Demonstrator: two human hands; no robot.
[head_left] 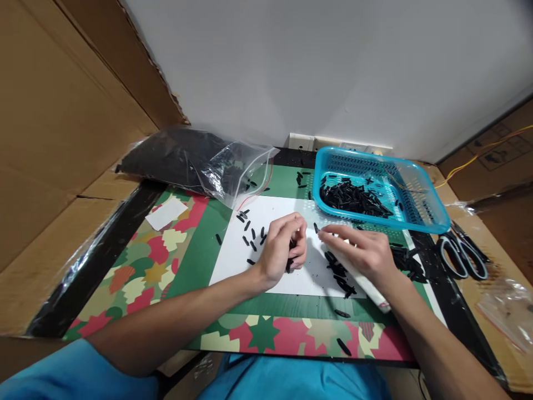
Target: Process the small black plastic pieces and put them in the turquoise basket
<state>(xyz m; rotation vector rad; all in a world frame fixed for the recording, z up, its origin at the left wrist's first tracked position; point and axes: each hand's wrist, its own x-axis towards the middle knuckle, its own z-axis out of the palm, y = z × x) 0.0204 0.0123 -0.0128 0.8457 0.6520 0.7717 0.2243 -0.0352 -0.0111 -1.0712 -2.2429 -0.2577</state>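
Progress: how far does the work stand?

Partway, I judge. One heap of black pieces (353, 197) lies gathered in the blue basket (387, 223), upper right of the frame; many others lie loose on the white sheet (227, 272) at centre, and a few on the surface (194, 264) around it.

And the hands?

My left hand (282, 244), at centre, is curled around several pieces. My right hand (368, 250), right of centre, has its fingers extended close together; one piece shows at their tips, though I cannot tell whether they pinch it.

Which containers appear, and with what contents?

The basket's heap covers mainly the left part of its floor. The zip bag (172, 155), upper left, bulges with dark contents, not separately distinguishable. For the small clear bag (508, 308), lower right, I cannot tell the contents.
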